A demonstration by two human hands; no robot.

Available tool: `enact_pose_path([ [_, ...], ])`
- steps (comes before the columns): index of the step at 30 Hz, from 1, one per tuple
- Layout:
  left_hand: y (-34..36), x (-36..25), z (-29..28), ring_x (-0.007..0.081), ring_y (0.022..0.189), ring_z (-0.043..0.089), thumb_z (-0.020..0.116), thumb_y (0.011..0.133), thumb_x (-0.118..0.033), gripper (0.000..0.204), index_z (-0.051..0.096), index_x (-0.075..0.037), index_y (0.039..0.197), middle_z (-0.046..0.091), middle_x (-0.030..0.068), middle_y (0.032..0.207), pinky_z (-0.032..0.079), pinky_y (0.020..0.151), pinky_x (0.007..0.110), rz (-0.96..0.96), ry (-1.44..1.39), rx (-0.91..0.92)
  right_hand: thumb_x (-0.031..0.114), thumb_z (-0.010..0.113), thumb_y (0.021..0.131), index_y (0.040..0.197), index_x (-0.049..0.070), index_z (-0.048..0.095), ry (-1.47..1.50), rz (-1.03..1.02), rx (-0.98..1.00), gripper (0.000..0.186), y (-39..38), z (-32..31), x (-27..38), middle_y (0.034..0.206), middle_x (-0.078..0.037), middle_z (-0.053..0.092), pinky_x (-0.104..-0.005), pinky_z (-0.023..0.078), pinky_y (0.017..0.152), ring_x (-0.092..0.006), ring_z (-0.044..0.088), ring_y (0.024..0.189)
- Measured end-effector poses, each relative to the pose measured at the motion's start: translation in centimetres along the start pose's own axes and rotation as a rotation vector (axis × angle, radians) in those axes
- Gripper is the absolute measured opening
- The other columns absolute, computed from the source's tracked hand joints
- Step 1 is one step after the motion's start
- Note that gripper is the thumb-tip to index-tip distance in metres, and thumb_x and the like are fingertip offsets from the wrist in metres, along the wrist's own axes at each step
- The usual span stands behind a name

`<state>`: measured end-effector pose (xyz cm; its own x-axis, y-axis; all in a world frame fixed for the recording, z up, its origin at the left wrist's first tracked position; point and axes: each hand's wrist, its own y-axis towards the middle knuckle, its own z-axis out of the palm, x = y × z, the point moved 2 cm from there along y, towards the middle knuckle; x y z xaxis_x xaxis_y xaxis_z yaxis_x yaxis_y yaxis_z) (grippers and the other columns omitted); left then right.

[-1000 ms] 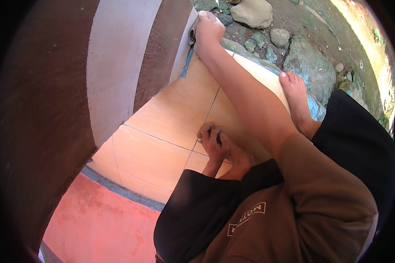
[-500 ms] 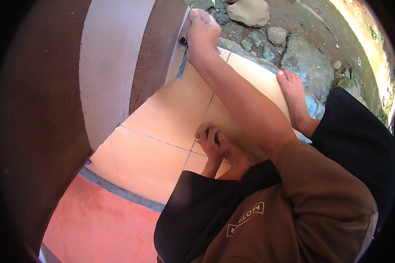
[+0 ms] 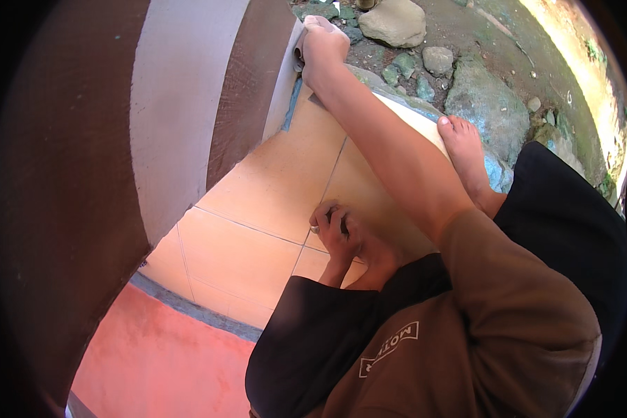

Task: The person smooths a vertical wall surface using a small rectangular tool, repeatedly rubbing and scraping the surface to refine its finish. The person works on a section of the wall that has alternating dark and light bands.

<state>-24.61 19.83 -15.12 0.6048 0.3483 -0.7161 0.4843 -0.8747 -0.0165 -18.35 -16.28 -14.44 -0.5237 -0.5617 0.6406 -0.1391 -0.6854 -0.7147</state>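
At the top, my right arm reaches up and left to the wall's end. My right hand [image 3: 326,43], pale with dust on the fingers, is closed on a curled brown-grey sheet [image 3: 300,50] that looks like sandpaper. It presses the sheet to the pale edge of the striped wall [image 3: 247,90]. Low in the middle, my left hand [image 3: 336,228] has its fingers curled, with a ring on one. It rests against one bare foot [image 3: 377,261] above the tiles; whatever lies inside the fingers is dark and hidden.
Orange floor tiles [image 3: 258,184] lie under me, with a grey border [image 3: 188,308] and a red surface [image 3: 160,355] at lower left. Rocks [image 3: 395,22] and bare soil are beyond the tile edge. My other bare foot [image 3: 463,143] stands near that edge.
My right hand has shifted slightly along the wall's edge, and the curled sheet has moved up with it. The left hand stays by the foot.
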Motion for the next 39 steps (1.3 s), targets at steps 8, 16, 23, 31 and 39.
enact_pose_path([
  [8,-0.2,0.0,0.2,0.0338,0.110,0.047,0.060,0.080,-0.007,0.017,0.070,-0.006,0.095,0.059,0.0139,0.119,0.041,0.093,0.045,0.008,0.034,0.019,0.021,0.070,0.093,0.113,0.003,0.073,-0.077,0.039,0.026,0.027,0.2,-0.8,1.0,0.096,-0.004,0.066,-0.0325,0.048,0.070,-0.0151,0.059,0.080],
  [16,-0.2,0.0,0.6,0.0342,0.111,0.047,0.060,0.080,-0.006,0.017,0.070,-0.006,0.094,0.058,0.0140,0.120,0.041,0.092,0.046,-0.008,0.024,0.014,0.028,0.072,0.093,0.107,0.000,0.073,-0.159,-0.076,0.085,0.031,0.5,-1.2,1.0,0.096,-0.008,0.069,-0.0345,0.049,0.076,-0.0169,0.060,0.085],
  [23,0.2,-0.4,0.1,0.0340,0.111,0.047,0.060,0.081,-0.004,0.016,0.070,-0.005,0.094,0.058,0.0159,0.118,0.040,0.093,0.045,-0.024,0.031,0.017,0.027,0.072,0.093,0.106,-0.001,0.073,-0.209,-0.221,0.180,0.031,-0.7,-1.1,2.2,0.096,-0.009,0.070,-0.0330,0.050,0.076,-0.0166,0.062,0.089],
  [31,-0.2,-0.2,-0.5,0.0338,0.112,0.046,0.059,0.081,-0.004,0.017,0.070,-0.005,0.095,0.057,0.0157,0.118,0.040,0.093,0.046,-0.032,0.047,0.030,0.025,0.069,0.095,0.114,0.000,0.071,-0.201,-0.267,0.256,0.031,-1.2,-1.0,1.5,0.098,-0.010,0.072,-0.0366,0.054,0.074,-0.0208,0.067,0.086],
  [39,-0.2,0.2,0.2,0.0341,0.110,0.047,0.059,0.077,-0.005,0.020,0.070,-0.006,0.094,0.058,0.0139,0.120,0.042,0.092,0.045,-0.042,0.013,-0.001,0.023,0.069,0.097,0.113,0.001,0.070,-0.151,-0.177,0.044,0.028,-2.8,-1.0,-0.2,0.094,-0.004,0.068,-0.0329,0.049,0.069,-0.0137,0.060,0.080],
])
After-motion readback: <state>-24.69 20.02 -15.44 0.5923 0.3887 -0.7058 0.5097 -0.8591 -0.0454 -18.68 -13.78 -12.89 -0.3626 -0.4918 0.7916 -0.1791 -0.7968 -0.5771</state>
